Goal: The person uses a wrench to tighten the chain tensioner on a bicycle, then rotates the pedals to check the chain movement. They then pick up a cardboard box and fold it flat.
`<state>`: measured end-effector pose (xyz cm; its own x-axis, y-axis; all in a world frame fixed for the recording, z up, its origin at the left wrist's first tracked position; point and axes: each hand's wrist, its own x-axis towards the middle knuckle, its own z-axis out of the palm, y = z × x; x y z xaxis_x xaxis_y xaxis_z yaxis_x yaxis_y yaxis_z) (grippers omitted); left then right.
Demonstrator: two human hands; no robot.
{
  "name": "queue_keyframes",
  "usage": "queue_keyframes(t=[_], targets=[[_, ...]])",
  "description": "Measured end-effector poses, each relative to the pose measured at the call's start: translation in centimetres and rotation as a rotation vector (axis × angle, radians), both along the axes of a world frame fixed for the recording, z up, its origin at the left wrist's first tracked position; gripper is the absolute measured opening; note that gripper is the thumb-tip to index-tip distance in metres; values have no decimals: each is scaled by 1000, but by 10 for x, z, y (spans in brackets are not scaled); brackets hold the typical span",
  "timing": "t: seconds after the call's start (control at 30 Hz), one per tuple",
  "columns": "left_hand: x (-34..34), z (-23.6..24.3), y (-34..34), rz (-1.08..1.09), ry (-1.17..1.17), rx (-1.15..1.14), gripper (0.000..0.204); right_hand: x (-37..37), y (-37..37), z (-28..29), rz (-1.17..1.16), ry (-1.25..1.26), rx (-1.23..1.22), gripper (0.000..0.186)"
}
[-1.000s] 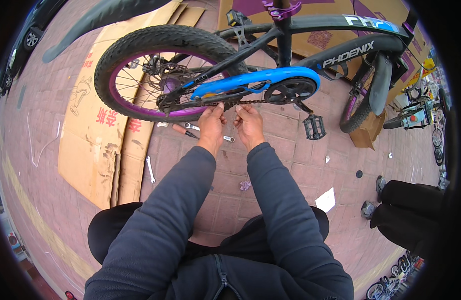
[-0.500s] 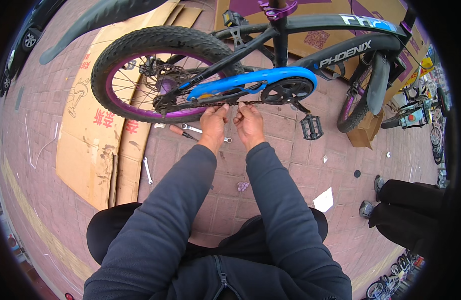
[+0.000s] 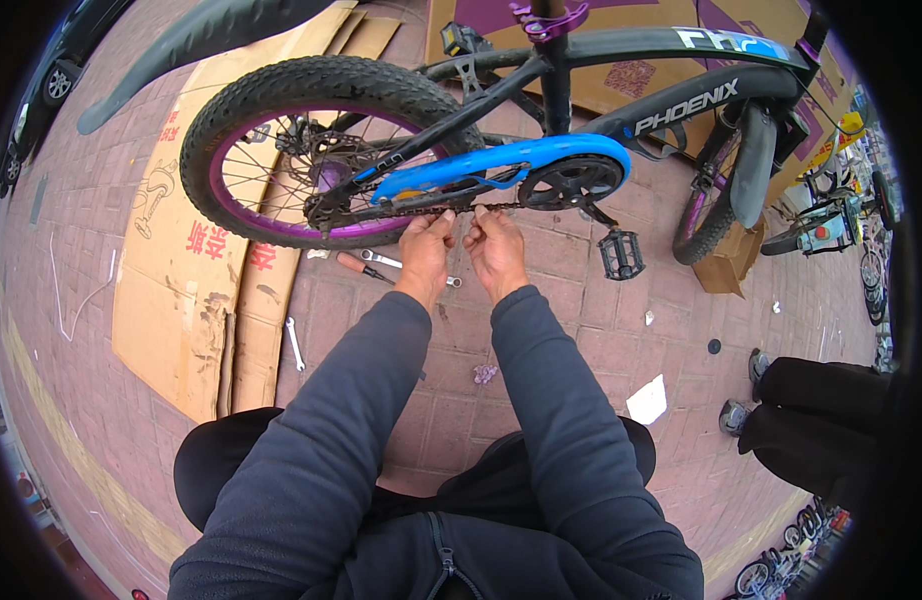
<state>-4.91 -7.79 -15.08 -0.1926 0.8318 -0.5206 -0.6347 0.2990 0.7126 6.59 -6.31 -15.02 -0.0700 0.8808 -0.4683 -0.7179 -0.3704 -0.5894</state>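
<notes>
I pinch the bicycle chain (image 3: 506, 206) with the fingers of my left hand (image 3: 428, 252) and my right hand (image 3: 493, 252), a short gap apart, below the blue chain guard (image 3: 446, 165) of a black bicycle (image 3: 691, 90). The rear wheel (image 3: 206, 180) with a purple rim is at the left, the crank pedal (image 3: 619, 255) right of my hands. A screwdriver (image 3: 350, 262) and a metal spanner (image 3: 451, 282) lie by my left hand, the spanner partly hidden behind it; a smaller wrench (image 3: 295, 343) lies nearer me.
Flattened cardboard (image 3: 166, 300) lies at the left, a large carton (image 3: 591, 85) behind the bicycle. A person's dark-trousered legs (image 3: 811, 420) are at the right, near a white paper (image 3: 647, 398). A car (image 3: 51, 75) and other bicycles (image 3: 821, 235) are at the edges.
The scene sits slightly further left in the view than a second ago. My hands stay at the chain, with only small finger movements.
</notes>
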Motion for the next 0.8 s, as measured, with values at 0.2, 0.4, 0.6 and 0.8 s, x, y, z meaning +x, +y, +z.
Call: queue_keyframes(t=[0.2, 0.4, 0.6, 0.8], targets=[[-8, -9, -21, -20, -228, -55, 17, 16, -18, -13, 88, 192, -134, 32], [-35, -8, -27, -713, 299, -29, 28, 22, -29, -15, 175, 164, -128, 40], [-138, 57, -35, -2011, 1471, 149, 43, -1, -41, -16, 441, -117, -260, 30], [-317, 87, -93, -1138, 1835, -412, 39, -53, -61, -17, 875, -389, -82, 28]])
